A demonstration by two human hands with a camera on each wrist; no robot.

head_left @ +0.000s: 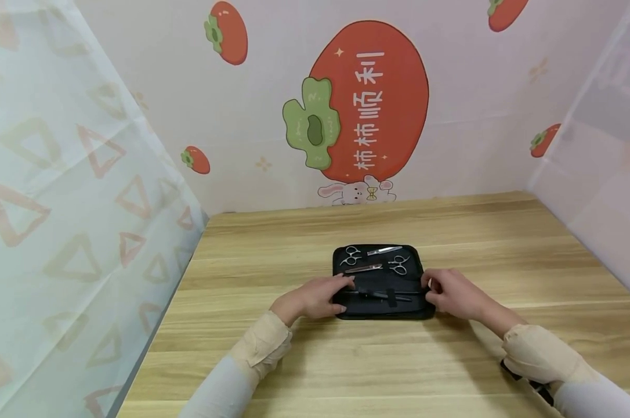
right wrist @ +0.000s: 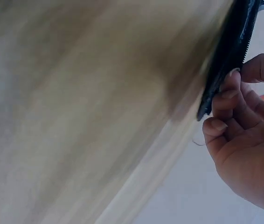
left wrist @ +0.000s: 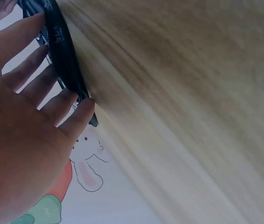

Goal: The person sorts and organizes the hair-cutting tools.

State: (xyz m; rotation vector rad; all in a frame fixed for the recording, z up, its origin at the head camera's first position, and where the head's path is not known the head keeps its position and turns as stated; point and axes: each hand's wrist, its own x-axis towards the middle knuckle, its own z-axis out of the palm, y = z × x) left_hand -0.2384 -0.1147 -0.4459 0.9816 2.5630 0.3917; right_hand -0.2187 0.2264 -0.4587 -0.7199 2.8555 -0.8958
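Note:
A black zip case [head_left: 388, 316] lies opened out on the wooden table. Its far half holds two pairs of scissors, one with handles at the left [head_left: 351, 254] and the other with handles at the right [head_left: 398, 266]. A slim dark tool [head_left: 402, 299] lies in the near half under a small strap. At the case's left edge my left hand [head_left: 319, 296] rests with its fingers extended, fingertips against the side in the left wrist view. My right hand [head_left: 455, 293] has curled fingers and pinches the right edge between thumb and fingers.
The wooden table [head_left: 273, 249] runs back to a wall hanging [head_left: 461, 151] printed with persimmons and a rabbit. A patterned sheet [head_left: 85, 232] hangs along the left, and a pale sheet [head_left: 602, 168] along the right.

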